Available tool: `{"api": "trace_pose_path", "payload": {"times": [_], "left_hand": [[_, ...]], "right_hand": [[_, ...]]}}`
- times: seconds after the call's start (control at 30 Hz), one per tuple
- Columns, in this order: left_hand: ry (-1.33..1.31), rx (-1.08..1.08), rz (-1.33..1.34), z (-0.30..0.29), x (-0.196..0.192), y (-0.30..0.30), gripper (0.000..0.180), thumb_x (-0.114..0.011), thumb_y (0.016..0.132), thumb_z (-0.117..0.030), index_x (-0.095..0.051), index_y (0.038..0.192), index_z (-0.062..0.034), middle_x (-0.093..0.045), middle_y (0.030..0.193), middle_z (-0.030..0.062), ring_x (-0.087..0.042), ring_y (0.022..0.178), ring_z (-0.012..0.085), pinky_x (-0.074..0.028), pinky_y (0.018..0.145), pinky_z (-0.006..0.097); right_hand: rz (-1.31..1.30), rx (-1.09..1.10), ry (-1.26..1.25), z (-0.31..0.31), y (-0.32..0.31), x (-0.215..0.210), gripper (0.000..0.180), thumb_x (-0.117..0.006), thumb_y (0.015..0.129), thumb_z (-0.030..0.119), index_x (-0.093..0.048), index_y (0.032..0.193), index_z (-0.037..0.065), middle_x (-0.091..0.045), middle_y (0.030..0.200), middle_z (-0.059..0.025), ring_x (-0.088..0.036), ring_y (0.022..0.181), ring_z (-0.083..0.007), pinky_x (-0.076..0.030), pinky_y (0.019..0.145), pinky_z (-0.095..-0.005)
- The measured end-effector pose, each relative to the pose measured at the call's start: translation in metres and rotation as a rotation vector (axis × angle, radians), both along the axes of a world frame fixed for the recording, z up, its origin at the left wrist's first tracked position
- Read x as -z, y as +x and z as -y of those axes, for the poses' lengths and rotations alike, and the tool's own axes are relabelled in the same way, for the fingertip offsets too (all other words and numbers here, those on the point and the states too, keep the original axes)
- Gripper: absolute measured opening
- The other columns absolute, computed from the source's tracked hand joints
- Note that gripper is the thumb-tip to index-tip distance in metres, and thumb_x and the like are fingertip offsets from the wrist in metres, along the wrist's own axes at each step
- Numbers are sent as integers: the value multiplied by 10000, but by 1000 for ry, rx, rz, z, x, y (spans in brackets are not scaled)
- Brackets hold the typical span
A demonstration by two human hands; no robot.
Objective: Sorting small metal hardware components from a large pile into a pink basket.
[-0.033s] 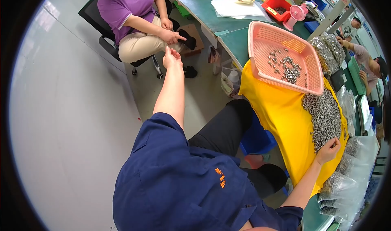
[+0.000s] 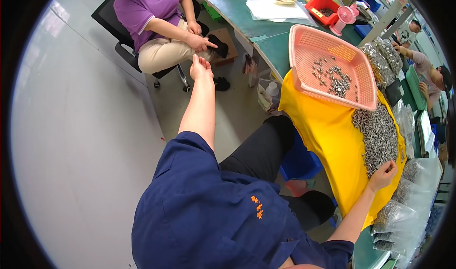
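My left arm reaches out over the floor, away from the table. At its end, my left hand (image 2: 201, 68) is open with loosely bent fingers and nothing visible in it, near the knee of a seated person. My right hand (image 2: 383, 176) rests at the near edge of a heap of small metal parts (image 2: 377, 136). Its fingers are closed together; whatever they hold is hidden. The heap lies on a yellow cloth (image 2: 316, 122) draped over the table's edge. Beyond it stands a pink perforated basket (image 2: 297, 60), with more loose metal parts inside.
Clear plastic bags (image 2: 394, 217) of metal parts line the table beside my right arm. A pink fan (image 2: 348, 15) and a red bin (image 2: 323, 8) stand on the green table (image 2: 273, 46). The seated person (image 2: 152, 22) wears a purple shirt. A blue container (image 2: 301, 162) sits under the cloth.
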State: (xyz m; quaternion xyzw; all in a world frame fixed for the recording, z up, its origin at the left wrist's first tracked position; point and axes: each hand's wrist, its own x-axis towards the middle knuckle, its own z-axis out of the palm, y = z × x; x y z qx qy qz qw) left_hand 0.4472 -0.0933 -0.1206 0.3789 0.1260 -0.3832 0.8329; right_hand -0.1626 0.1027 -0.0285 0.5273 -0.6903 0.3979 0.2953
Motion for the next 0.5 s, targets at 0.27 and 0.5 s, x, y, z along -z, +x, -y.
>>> {"api": "trace_pose_path", "payload": {"times": [0.27, 0.5], "left_hand": [[42, 18, -2, -4, 5, -8, 150, -618, 807, -246, -534, 754, -133, -546, 676, -57, -508, 577, 44, -410, 501, 186], [32, 23, 53, -11, 9, -8, 147, -610, 815, -220, -521, 774, -111, -542, 679, -39, -506, 577, 47, -414, 498, 177]], "right_hand": [[40, 22, -4, -5, -3, 2, 122, -535, 836, 107, -552, 914, 14, -591, 858, -110, -581, 734, -237, -471, 613, -290], [57, 20, -4, -3, 0, -4, 134, -535, 839, 109, -556, 914, 1, -587, 859, -133, -574, 760, -248, -469, 664, -300]]}}
